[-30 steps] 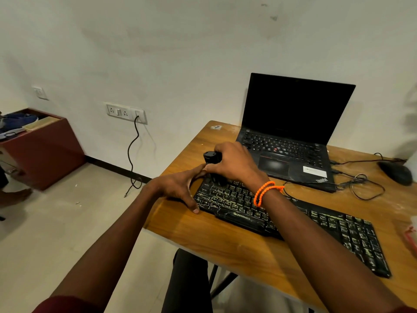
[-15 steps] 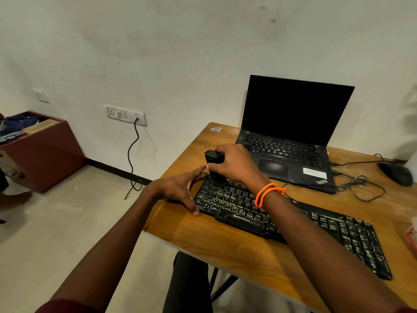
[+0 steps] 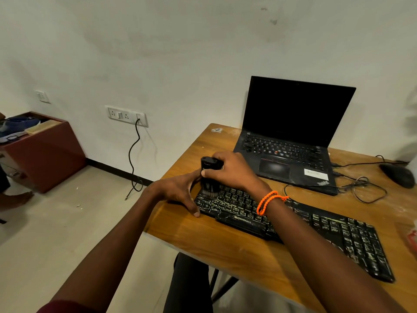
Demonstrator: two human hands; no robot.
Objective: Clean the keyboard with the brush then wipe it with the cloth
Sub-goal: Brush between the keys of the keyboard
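The right hand (image 3: 232, 170) is closed around the stubby black brush (image 3: 210, 175), bristles down on the keys at the far-left corner of the long black keyboard with pale, worn legends (image 3: 293, 224); the left hand (image 3: 178, 190) lies splayed against that same corner, thumb on the front edge and forefinger reaching up beside the brush, gripping nothing but bracing the board. The keyboard lies slantwise on the brown wooden table (image 3: 237, 251), its left end close to the table's edge at about nine o'clock from the hands.

No cloth can be made out; the wiping step looks not yet begun.

Risks, as I judge them: a hard sweep toward nine o'clock could shove the keyboard toward the table edge if the left hand slackens; pressing too hard could spring a keycap; the brush is held short, so the knuckles may foul the open black laptop (image 3: 291, 141) at one o'clock; dust flicked that way would land on its keys; the tangle of thin black cable (image 3: 361, 188) at three o'clock might snag the right forearm on long strokes.
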